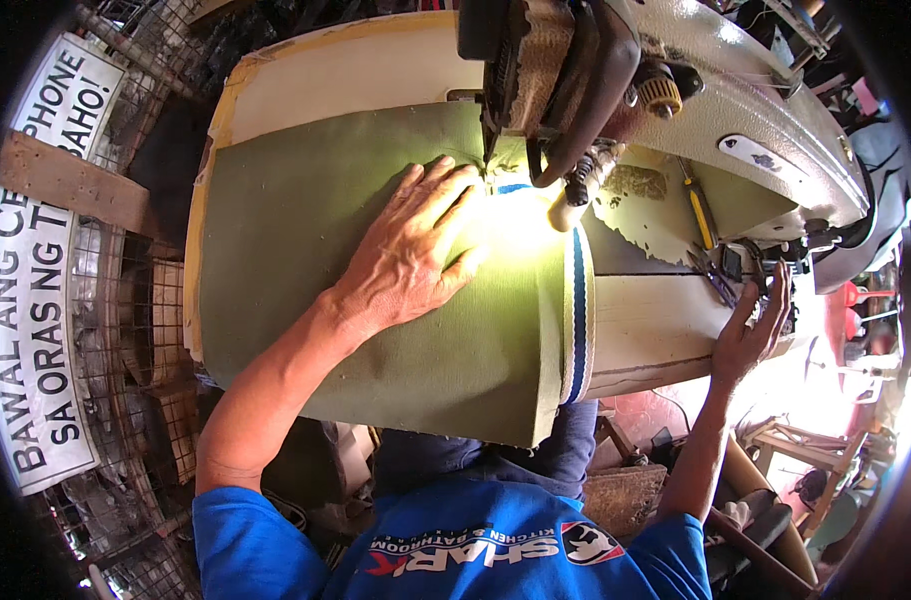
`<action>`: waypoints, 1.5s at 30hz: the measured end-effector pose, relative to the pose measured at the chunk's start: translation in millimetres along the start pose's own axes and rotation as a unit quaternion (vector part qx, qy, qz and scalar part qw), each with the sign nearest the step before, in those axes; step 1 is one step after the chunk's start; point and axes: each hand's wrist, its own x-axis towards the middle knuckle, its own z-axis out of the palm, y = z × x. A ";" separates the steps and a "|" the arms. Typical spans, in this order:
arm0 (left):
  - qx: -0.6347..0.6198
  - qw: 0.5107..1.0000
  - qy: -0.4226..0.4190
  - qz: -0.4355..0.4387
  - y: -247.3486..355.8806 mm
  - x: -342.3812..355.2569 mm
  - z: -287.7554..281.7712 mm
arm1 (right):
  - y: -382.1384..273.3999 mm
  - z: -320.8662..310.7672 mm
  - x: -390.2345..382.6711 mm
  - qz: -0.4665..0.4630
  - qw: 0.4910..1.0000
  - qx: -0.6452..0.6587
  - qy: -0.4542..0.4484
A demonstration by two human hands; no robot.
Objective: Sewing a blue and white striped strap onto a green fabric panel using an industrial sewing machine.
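Observation:
My left hand (pixel 412 245) lies flat on a large piece of olive-green fabric (pixel 305 260), its fingers stretched toward the needle (pixel 488 150) of a sewing machine (pixel 665 60). A white webbing strap with a blue stripe (pixel 578 330) runs along the fabric's right edge and up under the machine head, where a bright lamp shines. My right hand (pixel 751 325) is at the right end of the sewing table, fingers extended and apart, beside the machine's base. I see nothing held in it.
A yellow-and-black screwdriver (pixel 699 208) and pliers (pixel 713 276) lie on the table (pixel 645 310) under the machine arm. Wire mesh (pixel 125 290) with a white printed sign (pixel 25 300) stands at the left. A cardboard tube (pixel 772 510) leans at the lower right.

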 end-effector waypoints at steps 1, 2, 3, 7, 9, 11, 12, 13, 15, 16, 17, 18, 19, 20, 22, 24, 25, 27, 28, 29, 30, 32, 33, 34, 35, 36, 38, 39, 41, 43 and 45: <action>-0.001 1.000 -0.011 -0.009 -0.2 0.7 -1.5 | -0.1 -0.3 0.2 0.006 1.000 -0.003 0.003; 0.001 1.000 -0.010 -0.004 -0.6 1.4 -2.4 | 0.0 -0.1 0.2 0.004 1.000 -0.012 0.000; 0.003 1.000 -0.008 -0.001 -0.7 1.9 -2.7 | 0.3 0.0 0.2 0.003 1.000 -0.021 -0.004; 0.000 1.000 -0.010 -0.015 -1.2 2.6 0.4 | 2.4 1.4 -0.9 -0.012 1.000 -0.010 0.001; 0.001 1.000 0.000 -0.008 -1.3 2.4 2.5 | 3.5 1.7 -1.3 -0.005 1.000 -0.021 0.000; 0.010 1.000 0.010 -0.002 -3.3 3.0 2.8 | 4.1 1.6 -1.0 -0.006 1.000 -0.008 -0.006; 0.016 1.000 -0.003 -0.004 -3.9 3.2 2.8 | 4.1 1.7 -0.5 -0.002 1.000 -0.014 0.002; 0.023 0.999 -0.026 -0.016 -4.0 3.1 2.7 | 4.0 1.4 -0.2 -0.007 1.000 -0.020 -0.001; 0.013 1.000 -0.020 -0.008 -4.3 4.3 3.2 | 3.1 1.3 0.4 -0.009 1.000 -0.028 -0.003; 0.004 1.000 -0.019 -0.010 -4.1 4.4 3.4 | 2.4 1.3 0.4 -0.014 1.000 -0.018 0.000; 0.004 1.000 -0.022 -0.010 -3.8 4.6 3.4 | 1.7 1.5 0.3 -0.026 1.000 -0.002 0.000; 0.002 1.000 -0.026 -0.014 -3.5 4.5 3.1 | 1.1 1.4 0.1 -0.021 1.000 -0.011 -0.003; 0.001 0.999 -0.030 -0.018 -3.3 4.7 3.2 | 0.4 1.8 -0.1 -0.015 1.000 -0.017 -0.001; 0.001 0.999 -0.031 -0.015 -3.2 5.1 3.4 | -0.1 2.1 -0.3 -0.002 1.000 -0.001 0.001; 0.015 1.000 -0.017 -0.004 -3.3 5.6 3.6 | -0.8 2.7 -0.8 0.012 1.000 0.016 0.004; 0.018 1.000 -0.018 -0.008 -2.6 5.3 4.7 | -1.1 3.1 -1.2 0.007 1.000 0.012 0.006; 0.020 1.000 -0.020 -0.013 -2.4 5.2 5.4 | -1.0 3.2 -1.1 0.007 1.000 0.011 0.007; 0.018 0.999 -0.022 -0.016 -2.0 4.7 6.4 | -0.7 3.3 -0.8 0.009 1.000 0.023 0.001; 0.018 0.999 -0.023 -0.019 -1.9 4.5 6.7 | -0.5 3.3 -0.7 0.011 1.000 0.016 0.004; 0.018 0.999 -0.023 -0.019 -1.9 4.6 7.1 | -0.3 3.4 -0.5 0.017 1.000 0.018 0.001; 0.022 0.999 -0.025 -0.017 -2.2 5.2 7.2 | -0.1 3.4 -0.3 0.025 0.999 0.021 -0.001; 0.028 0.999 -0.025 -0.014 -3.1 6.7 7.0 | 0.2 3.8 -0.1 0.027 1.000 0.015 0.000; 0.026 0.999 -0.030 -0.017 -3.7 7.6 6.7 | 0.3 4.2 -0.2 0.029 0.999 0.023 -0.001; 0.023 0.999 -0.034 -0.020 -4.0 8.0 6.6 | 0.4 4.3 -0.4 0.028 1.000 0.013 0.005; 0.024 0.999 -0.031 -0.019 -4.3 8.4 6.6 | 0.5 4.8 -0.5 0.023 1.000 0.010 0.008; 0.014 0.999 -0.035 -0.029 -3.7 7.9 7.0 | 0.6 5.0 -0.9 0.018 1.000 0.006 0.008; 0.004 0.998 -0.040 -0.040 -3.6 7.4 7.8 | 0.7 5.0 -1.4 0.031 0.999 0.014 0.009; 0.005 0.999 -0.035 -0.037 -3.7 7.0 8.1 | 0.8 4.7 -1.6 0.045 0.999 0.026 0.002; 0.006 0.999 -0.031 -0.035 -3.5 5.7 8.5 | 1.2 3.8 -2.2 0.037 0.999 0.020 0.005; 0.016 0.999 -0.034 -0.030 -4.2 5.7 8.3 | 2.0 3.1 -2.2 0.027 0.999 0.020 0.004; 0.014 0.999 -0.029 -0.027 -4.5 5.9 7.3 | 3.1 2.7 -1.9 0.026 1.000 0.006 -0.006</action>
